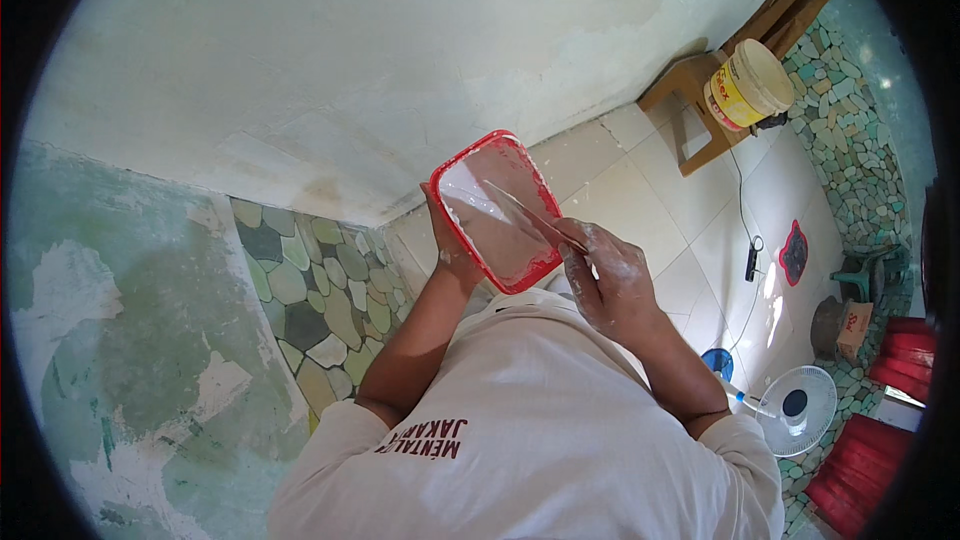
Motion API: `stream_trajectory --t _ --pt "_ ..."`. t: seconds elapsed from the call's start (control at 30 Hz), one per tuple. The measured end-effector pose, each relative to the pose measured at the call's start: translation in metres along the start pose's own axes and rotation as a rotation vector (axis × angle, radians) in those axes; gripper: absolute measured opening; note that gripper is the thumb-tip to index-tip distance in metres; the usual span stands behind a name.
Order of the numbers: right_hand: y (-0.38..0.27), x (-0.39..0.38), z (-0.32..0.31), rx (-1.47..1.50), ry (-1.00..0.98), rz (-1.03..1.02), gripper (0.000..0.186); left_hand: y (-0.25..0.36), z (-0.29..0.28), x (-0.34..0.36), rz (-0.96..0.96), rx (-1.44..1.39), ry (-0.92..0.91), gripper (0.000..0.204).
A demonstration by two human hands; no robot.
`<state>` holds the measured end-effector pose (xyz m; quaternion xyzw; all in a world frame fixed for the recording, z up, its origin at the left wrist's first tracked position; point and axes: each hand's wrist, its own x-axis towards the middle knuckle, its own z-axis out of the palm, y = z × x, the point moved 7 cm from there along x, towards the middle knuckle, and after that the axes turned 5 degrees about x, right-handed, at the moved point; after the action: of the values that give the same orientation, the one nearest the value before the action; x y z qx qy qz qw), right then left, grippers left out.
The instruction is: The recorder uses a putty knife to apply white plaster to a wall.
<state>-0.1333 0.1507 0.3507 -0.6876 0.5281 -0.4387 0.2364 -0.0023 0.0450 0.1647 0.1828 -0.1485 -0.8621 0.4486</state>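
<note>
A rectangular container with a red rim (530, 275) is held up in front of my chest, close to the wall, and tilted so that its inside shows. White putty-like paste (468, 190) lies along its inner left side. My left hand (454, 252) grips the container from its left side, the fingers partly hidden behind it. In my right hand (617, 280), smeared with white, is a thin putty knife (522, 208). Its blade reaches over the inside of the container; whether it touches the paste I cannot tell.
A pale wall (330, 50) rises ahead; a patchy green wall (150, 330) stands left. Toward the far right, a white-and-yellow bucket (755, 85) sits on a brown stool (692, 90). A cable with a black power strip (752, 258) crosses the tiles near a standing fan (800, 410).
</note>
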Motion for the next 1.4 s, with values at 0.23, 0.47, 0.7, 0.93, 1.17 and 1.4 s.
stream_trajectory --t 0.23,0.47,0.7,0.93,1.17,1.4 --pt "0.002 -0.001 -0.003 -0.034 -0.061 -0.001 0.033 -0.009 0.025 0.000 0.011 0.201 0.133 0.100" --pt "0.029 -0.007 -0.017 0.396 -0.001 0.276 0.029 -0.018 0.048 0.005 -0.038 0.100 0.159 0.098" --pt "0.044 -0.025 -0.022 0.569 0.069 0.447 0.030 -0.024 0.040 0.017 0.045 0.113 0.148 0.096" --pt "0.064 -0.041 -0.036 0.960 0.288 0.490 0.031 -0.041 0.032 0.020 0.009 0.042 0.197 0.096" --pt "0.090 -0.063 -0.045 1.126 0.441 0.571 0.034 -0.061 0.049 0.030 -0.015 -0.066 -0.047 0.095" --pt "0.105 -0.077 -0.059 1.316 0.563 0.655 0.032 -0.083 0.051 0.034 -0.004 -0.072 0.047 0.096"
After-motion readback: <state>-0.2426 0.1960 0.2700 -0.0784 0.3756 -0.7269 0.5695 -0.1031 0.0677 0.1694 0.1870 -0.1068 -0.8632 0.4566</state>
